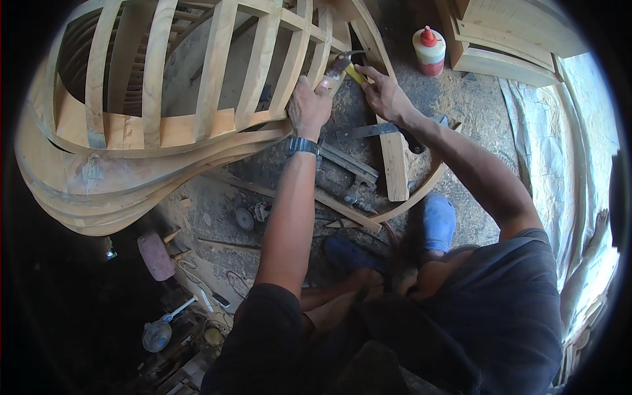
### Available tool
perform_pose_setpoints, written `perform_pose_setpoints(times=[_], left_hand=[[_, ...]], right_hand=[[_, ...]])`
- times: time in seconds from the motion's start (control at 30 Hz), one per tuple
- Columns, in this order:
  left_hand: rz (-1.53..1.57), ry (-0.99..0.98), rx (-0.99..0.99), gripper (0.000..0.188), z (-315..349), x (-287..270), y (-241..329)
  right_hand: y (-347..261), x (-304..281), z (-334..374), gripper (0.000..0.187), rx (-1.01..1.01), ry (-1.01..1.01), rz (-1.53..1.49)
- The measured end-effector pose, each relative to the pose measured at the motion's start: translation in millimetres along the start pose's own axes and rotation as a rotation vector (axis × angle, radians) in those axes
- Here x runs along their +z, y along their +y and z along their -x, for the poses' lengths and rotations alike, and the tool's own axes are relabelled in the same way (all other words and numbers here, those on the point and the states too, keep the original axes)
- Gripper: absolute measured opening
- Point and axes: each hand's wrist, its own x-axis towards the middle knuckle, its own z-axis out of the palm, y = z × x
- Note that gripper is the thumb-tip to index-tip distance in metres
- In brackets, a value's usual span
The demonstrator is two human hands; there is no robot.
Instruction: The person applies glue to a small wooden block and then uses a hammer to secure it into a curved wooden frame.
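My right hand is closed round the yellow handle of a claw hammer. Its metal head is over the far end of a large curved wooden frame, close to my left fingers. My left hand is closed against the frame's slats, thumb side toward the hammer head. What its fingers pinch is partly hidden and cannot be made out. Pale upright slats curve up from a bent rail, with more layered curved strips below it.
A glue bottle with a red cap stands at the far right, beside a wooden cabinet-like piece. On the dusty floor lie a handsaw, a wood block, a curved strip and cords. My blue shoe is nearby.
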Motion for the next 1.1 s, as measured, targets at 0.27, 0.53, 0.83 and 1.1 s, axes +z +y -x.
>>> perform_pose_setpoints(times=[0.27,0.53,0.83,1.1], left_hand=[[-0.005,-0.025,0.004,0.042,-2.1,0.6,4.5],[-0.013,-0.042,-0.005,0.042,-0.8,-5.9,-0.5],[-0.004,-0.033,-0.010,0.042,-2.0,-3.0,-3.3],[-0.017,-0.026,-0.003,0.041,-0.9,-0.5,-4.5]], right_hand=[[34.1,8.1,-15.5,0.043,-0.300,0.150,0.098],[0.5,-7.8,-4.7,0.043,0.000,-0.070,-0.037],[-0.9,-1.0,-6.8,0.043,-0.078,0.049,-0.047],[-1.8,2.6,-3.4,0.043,-0.058,0.123,-0.028]])
